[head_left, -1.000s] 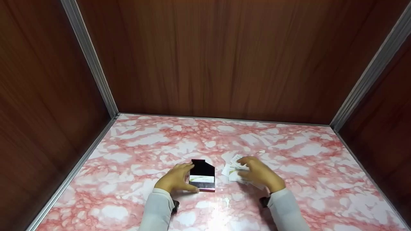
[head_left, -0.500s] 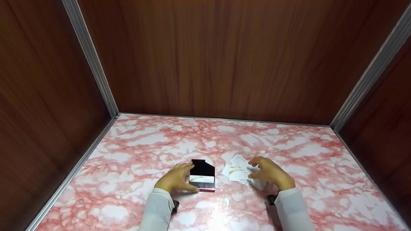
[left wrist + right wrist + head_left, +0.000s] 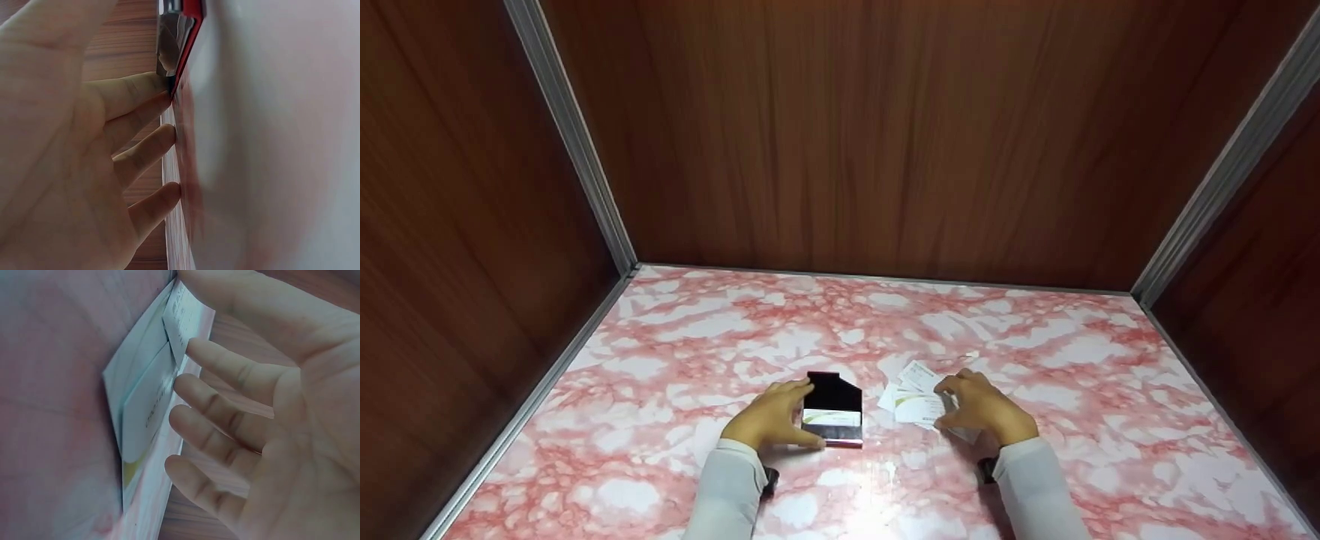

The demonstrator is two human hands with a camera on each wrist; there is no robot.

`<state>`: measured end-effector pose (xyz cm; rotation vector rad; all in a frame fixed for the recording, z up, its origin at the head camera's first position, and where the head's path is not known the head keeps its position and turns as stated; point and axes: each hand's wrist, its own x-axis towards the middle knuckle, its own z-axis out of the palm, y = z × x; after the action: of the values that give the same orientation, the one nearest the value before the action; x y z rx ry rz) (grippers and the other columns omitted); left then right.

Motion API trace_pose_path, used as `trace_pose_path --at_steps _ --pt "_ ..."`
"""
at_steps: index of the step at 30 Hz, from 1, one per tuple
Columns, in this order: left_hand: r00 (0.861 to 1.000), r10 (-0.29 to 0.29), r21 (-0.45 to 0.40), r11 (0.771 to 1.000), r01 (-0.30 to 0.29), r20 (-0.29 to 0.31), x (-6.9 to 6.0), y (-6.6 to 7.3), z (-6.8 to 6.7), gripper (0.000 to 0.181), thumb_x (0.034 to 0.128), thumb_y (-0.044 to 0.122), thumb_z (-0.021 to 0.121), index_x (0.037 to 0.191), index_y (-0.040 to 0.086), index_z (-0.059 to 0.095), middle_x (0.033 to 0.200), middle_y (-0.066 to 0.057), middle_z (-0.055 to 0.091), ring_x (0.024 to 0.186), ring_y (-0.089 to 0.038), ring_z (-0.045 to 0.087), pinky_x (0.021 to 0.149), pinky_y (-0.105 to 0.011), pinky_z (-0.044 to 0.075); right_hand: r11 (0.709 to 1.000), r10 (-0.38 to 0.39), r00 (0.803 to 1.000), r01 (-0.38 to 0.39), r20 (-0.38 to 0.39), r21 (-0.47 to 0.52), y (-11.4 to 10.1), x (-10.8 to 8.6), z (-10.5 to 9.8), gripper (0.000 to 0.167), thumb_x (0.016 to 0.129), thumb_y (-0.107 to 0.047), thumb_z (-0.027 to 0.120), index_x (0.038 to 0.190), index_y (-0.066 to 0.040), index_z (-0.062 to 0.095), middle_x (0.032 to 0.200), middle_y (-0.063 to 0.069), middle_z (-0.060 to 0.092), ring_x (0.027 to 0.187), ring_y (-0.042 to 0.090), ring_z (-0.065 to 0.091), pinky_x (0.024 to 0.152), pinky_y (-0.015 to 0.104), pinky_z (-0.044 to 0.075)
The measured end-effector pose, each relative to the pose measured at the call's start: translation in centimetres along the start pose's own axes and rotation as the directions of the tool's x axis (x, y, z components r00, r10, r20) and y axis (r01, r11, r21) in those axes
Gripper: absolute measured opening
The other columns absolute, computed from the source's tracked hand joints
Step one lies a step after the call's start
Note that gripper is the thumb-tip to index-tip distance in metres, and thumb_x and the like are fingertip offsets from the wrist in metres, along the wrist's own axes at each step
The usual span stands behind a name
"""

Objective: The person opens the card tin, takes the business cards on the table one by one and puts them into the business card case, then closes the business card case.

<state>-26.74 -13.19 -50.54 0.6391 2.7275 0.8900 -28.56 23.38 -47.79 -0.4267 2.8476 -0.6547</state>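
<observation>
A dark card holder (image 3: 831, 390) with a red-edged base (image 3: 194, 34) and a white card in it stands on the table. My left hand (image 3: 771, 420) holds its left side, thumb at the front corner and forefinger farther back; the other fingers (image 3: 149, 157) rest on the tabletop. Several white cards lie fanned and overlapping to its right. My right hand (image 3: 986, 409) is over their right side, its thumb and forefinger at opposite edges of the top card (image 3: 916, 406), which has a yellow-green stripe. In the right wrist view, printed text shows on a card (image 3: 183, 318) between these fingertips.
The red-and-white marbled tabletop (image 3: 697, 330) runs back to a brown wood-grain wall (image 3: 840, 150). Similar panels (image 3: 450, 225) stand at both sides, with grey metal strips at the corners. A bright reflection lies near the front.
My right hand moved right off the cards, then came back left and down, its fingertips now at the top card's edges. The left hand and the holder have not moved.
</observation>
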Motion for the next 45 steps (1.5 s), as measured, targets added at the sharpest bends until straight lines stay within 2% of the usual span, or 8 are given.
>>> trace_pose_path --at_steps 8,17,24,29,32,40,45 --pt "1.0 -0.011 -0.006 1.0 0.011 -0.003 -0.1 0.2 -0.1 0.104 0.0725 0.05 0.087 0.154 0.006 0.039 0.16 -0.011 0.033 0.147 -0.041 0.023 0.118 -0.058 0.022 1.0 -0.002 1.0 0.002 -0.016 0.016 0.0 0.1 -0.1 0.046 0.078 -0.022 0.088 0.117 -0.011 0.067 0.111 0.002 0.056 0.107 0.025 0.049 0.09 0.047 0.049" --pt "1.0 -0.016 -0.002 1.0 0.016 0.0 -0.1 0.1 0.1 0.105 0.0724 0.051 0.087 0.154 0.006 0.039 0.161 -0.011 0.032 0.147 -0.04 0.023 0.118 -0.057 0.021 0.999 -0.005 0.999 0.007 -0.039 0.051 0.2 0.4 0.0 0.045 0.079 -0.017 0.087 0.113 -0.012 0.058 0.099 0.002 0.057 0.091 0.021 0.05 0.08 0.043 0.047" --pt "1.0 -0.009 0.002 1.0 0.009 0.002 0.0 0.0 0.0 0.104 0.0734 0.051 0.086 0.154 0.005 0.039 0.16 -0.011 0.033 0.147 -0.041 0.022 0.118 -0.057 0.021 0.986 -0.111 0.992 0.118 -0.065 0.119 0.7 0.5 0.0 0.031 0.088 -0.006 0.077 0.108 -0.011 0.054 0.083 0.003 0.055 0.072 0.018 0.049 0.063 0.036 0.044" --pt "1.0 -0.013 -0.003 1.0 0.013 0.004 0.0 0.1 0.0 0.104 0.0739 0.05 0.086 0.154 0.004 0.039 0.16 -0.012 0.033 0.147 -0.042 0.023 0.117 -0.058 0.022 0.966 -0.199 0.977 0.21 -0.081 0.153 1.3 0.5 -0.4 0.022 0.093 -0.005 0.071 0.105 -0.011 0.054 0.085 0.003 0.058 0.074 0.018 0.052 0.062 0.033 0.045" --pt "1.0 -0.018 -0.005 1.0 0.018 0.004 0.0 0.1 0.0 0.104 0.0737 0.05 0.087 0.154 0.005 0.039 0.16 -0.011 0.033 0.147 -0.042 0.023 0.117 -0.058 0.023 0.957 -0.226 0.97 0.238 -0.086 0.164 1.7 0.4 -0.7 0.018 0.094 -0.005 0.068 0.104 -0.012 0.055 0.088 0.003 0.06 0.078 0.018 0.054 0.065 0.035 0.047" --pt "1.0 -0.019 -0.014 1.0 0.019 0.004 -0.1 0.1 0.0 0.104 0.0737 0.049 0.087 0.154 0.005 0.039 0.16 -0.012 0.032 0.147 -0.042 0.022 0.118 -0.059 0.021 0.957 -0.193 0.979 0.201 -0.059 0.207 2.2 0.0 -1.3 0.013 0.098 -0.01 0.064 0.111 -0.012 0.062 0.099 0.004 0.065 0.083 0.019 0.056 0.072 0.036 0.047" --pt "1.0 -0.013 -0.008 1.0 0.013 0.006 0.0 0.1 -0.1 0.104 0.0735 0.049 0.087 0.154 0.004 0.038 0.16 -0.013 0.032 0.147 -0.042 0.023 0.117 -0.059 0.021 0.95 -0.172 0.984 0.177 -0.042 0.256 2.6 -0.1 -1.6 0.028 0.099 -0.015 0.064 0.127 -0.009 0.066 0.11 0.006 0.067 0.087 0.021 0.059 0.069 0.035 0.05"
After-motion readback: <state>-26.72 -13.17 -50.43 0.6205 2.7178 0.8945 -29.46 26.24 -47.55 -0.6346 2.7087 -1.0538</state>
